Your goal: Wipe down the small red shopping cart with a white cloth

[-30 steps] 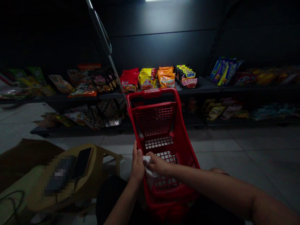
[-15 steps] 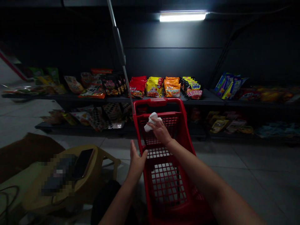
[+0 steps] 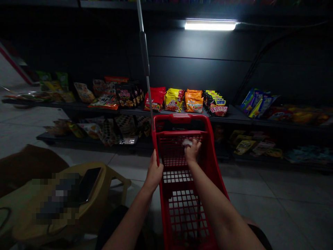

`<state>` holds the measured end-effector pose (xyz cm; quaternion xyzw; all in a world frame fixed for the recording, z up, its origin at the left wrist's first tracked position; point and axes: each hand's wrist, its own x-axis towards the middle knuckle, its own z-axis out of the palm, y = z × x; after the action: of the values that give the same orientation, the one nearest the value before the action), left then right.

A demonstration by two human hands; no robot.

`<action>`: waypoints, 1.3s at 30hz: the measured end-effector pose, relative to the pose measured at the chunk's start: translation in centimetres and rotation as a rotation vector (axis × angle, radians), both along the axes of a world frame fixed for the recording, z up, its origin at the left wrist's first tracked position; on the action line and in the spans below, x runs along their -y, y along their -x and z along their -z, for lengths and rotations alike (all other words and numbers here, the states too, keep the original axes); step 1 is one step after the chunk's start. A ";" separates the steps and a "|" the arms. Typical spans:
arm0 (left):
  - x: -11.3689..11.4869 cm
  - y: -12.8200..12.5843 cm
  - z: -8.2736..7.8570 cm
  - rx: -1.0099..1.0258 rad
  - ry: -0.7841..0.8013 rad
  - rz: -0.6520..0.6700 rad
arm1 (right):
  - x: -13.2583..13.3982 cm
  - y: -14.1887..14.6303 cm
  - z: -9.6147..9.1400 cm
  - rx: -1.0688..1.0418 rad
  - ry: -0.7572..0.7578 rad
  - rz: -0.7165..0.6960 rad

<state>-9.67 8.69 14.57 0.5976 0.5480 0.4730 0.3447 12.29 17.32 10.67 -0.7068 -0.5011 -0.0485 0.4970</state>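
A red plastic shopping cart (image 3: 213,152) with lattice walls and floor stands before me. My left hand (image 3: 154,172) grips its left rim, thumb on the inner side and fingers along the outside. Inside the cart, my right hand (image 3: 193,151) is closed on a crumpled white cloth (image 3: 186,142), possibly a tissue, by the far lattice panel (image 3: 171,152). Part of the cloth is hidden behind my fingers. A thin metal pole (image 3: 144,52) rises from the cart's far left corner.
Beyond the cart, a dark shelf (image 3: 236,116) carries red, yellow and orange snack packets (image 3: 194,101). More bags lie on a lower shelf (image 3: 135,147). To the left, a yellowish stool (image 3: 104,187) bears a phone (image 3: 90,184) and a blurred-out item. A lamp (image 3: 210,25) glows above.
My left hand has closed onto the cart's left rim from an open pose. My right hand has moved right and lower with the cloth, deeper into the cart. The view has shifted slightly.
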 end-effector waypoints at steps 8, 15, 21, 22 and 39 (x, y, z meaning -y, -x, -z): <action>0.7 0.4 -0.4 -0.015 0.036 0.027 | 0.9 7.3 1.1 0.303 -0.037 -0.642; 1.1 1.1 -1.2 -0.047 0.068 0.029 | 1.6 1.1 2.5 -0.047 -0.113 -0.015; 1.1 0.8 -1.3 -0.024 0.063 0.042 | 1.4 6.8 1.0 0.122 -0.075 -0.220; 1.2 0.8 -1.3 -0.023 0.061 0.032 | 1.4 6.8 0.8 0.187 -0.044 -0.308; 1.7 1.2 -0.5 0.004 0.033 0.043 | 2.3 8.9 -0.1 0.438 0.055 -0.721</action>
<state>-10.85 6.96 15.05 0.6025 0.5422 0.4575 0.3657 3.42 15.03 10.79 -0.4721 -0.8113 -0.0072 0.3448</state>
